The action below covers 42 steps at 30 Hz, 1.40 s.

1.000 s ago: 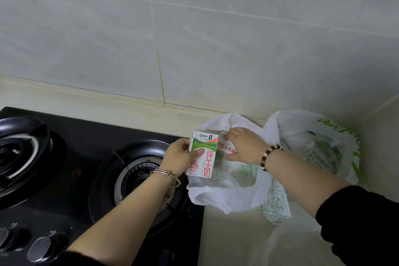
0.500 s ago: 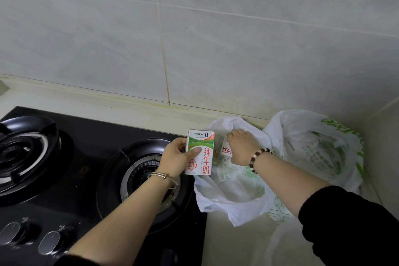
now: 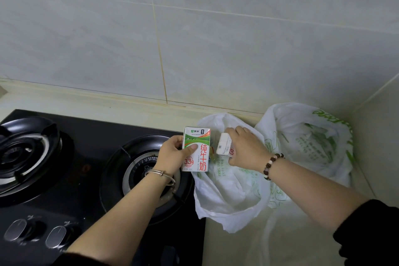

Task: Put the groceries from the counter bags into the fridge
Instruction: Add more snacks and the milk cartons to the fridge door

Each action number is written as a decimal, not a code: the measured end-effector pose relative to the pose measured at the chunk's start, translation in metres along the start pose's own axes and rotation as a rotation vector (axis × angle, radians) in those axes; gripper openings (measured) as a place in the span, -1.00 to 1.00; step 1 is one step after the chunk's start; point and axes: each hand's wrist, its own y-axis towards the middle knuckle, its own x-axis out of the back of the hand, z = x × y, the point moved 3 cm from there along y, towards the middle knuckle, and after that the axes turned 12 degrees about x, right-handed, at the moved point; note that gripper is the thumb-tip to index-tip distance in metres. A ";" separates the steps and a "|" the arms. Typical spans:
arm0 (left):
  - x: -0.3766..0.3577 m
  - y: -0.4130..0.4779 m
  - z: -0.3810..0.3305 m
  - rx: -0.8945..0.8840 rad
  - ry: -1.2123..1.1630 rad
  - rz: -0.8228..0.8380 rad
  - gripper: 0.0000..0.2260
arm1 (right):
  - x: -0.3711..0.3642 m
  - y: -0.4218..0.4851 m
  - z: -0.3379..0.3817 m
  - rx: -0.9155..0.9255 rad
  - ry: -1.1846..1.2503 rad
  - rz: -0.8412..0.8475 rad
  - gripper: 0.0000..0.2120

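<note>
My left hand (image 3: 172, 155) grips a green, white and red milk carton (image 3: 197, 149) upright, just left of an open white plastic bag (image 3: 228, 192) on the counter. Over that bag's mouth, my right hand (image 3: 246, 149) holds a second, smaller white carton (image 3: 224, 147), tilted with its end towards me. The two cartons are close but apart. A second white bag with green print (image 3: 311, 142) stands in the corner behind my right arm; its contents show only dimly through the plastic.
A black gas hob (image 3: 82, 170) with two burners and two knobs (image 3: 35, 233) fills the left, its right burner under my left wrist. Tiled walls close off the back and the right. Pale counter (image 3: 244, 246) lies in front of the bags.
My right hand has lifted the small carton up out of the bag, so more of it shows. My left hand keeps the milk carton in about the same place.
</note>
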 end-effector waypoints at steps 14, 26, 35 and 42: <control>0.006 -0.020 0.002 -0.003 -0.027 -0.012 -0.84 | -0.028 -0.006 0.030 -0.256 0.129 0.488 -0.59; 0.014 -0.035 0.006 -0.013 -0.023 0.004 -0.81 | -0.055 -0.025 0.064 0.702 -0.920 0.520 -0.61; 0.003 -0.051 0.010 0.035 -0.112 0.027 -0.81 | -0.061 -0.016 0.070 0.665 -0.938 0.550 -0.67; 0.003 -0.054 0.013 0.063 -0.157 -0.009 -0.81 | -0.030 -0.020 0.064 0.685 -0.788 0.323 -0.79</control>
